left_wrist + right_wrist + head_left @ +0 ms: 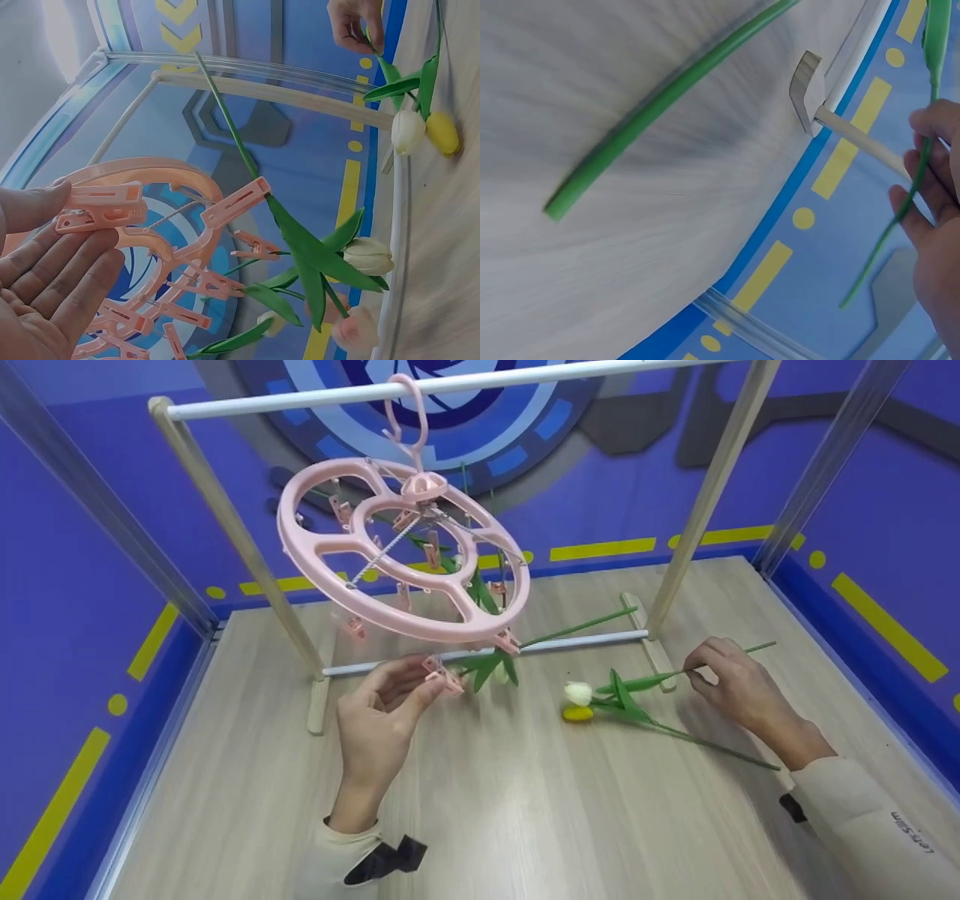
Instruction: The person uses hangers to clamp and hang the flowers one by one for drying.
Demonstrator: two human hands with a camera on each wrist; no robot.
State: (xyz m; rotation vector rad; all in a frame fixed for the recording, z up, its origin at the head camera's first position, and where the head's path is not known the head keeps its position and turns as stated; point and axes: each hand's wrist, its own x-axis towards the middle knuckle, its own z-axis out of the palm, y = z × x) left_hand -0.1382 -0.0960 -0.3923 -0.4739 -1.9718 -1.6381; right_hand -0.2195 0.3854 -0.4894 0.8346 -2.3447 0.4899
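Note:
My left hand (386, 701) pinches a pink clothespin (105, 208) between thumb and fingers, below the near rim of a round pink clip hanger (300, 551). My right hand (739, 682) holds the thin green stem (924, 161) of a white tulip (578, 693), whose head lies low over the table at the middle right. Beside that head is a yellow tulip (577, 713), its stem stretched along the tabletop. In the left wrist view, another white tulip (367, 256) and a pale pink tulip (356, 330) hang heads down among the hanger's clips (236, 204).
A rack with wooden posts (709, 502) and a white top bar (525, 376) carries the hanger by its hook (409, 416). A lower white bar (585, 643) runs between the rack's feet. Blue patterned walls (75, 585) enclose the wooden table (525, 810).

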